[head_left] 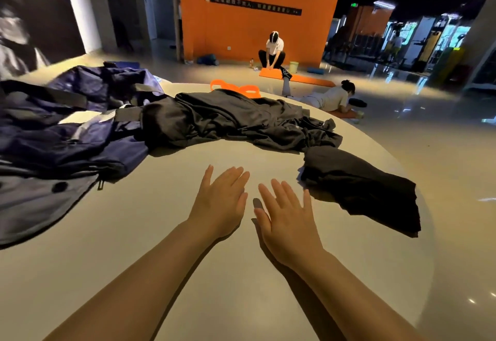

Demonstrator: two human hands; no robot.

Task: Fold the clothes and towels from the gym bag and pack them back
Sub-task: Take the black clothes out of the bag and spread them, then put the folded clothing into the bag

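A navy gym bag [61,136] lies slumped and unzipped at the left of a round pale table [161,246]. A crumpled black garment [236,120] stretches across the table's far middle. A smaller dark folded garment [362,190] lies at the right, near the edge. My left hand [221,201] and my right hand [285,214] hover side by side over the bare table in front of the clothes, fingers straight, palms down, holding nothing. The right thumb has a grey tape on its tip.
An orange band [236,88] lies behind the black garment at the table's far edge. Beyond the table, one person kneels on an orange mat [271,72] and another lies on the floor [327,98]. An orange wall [255,32] stands behind.
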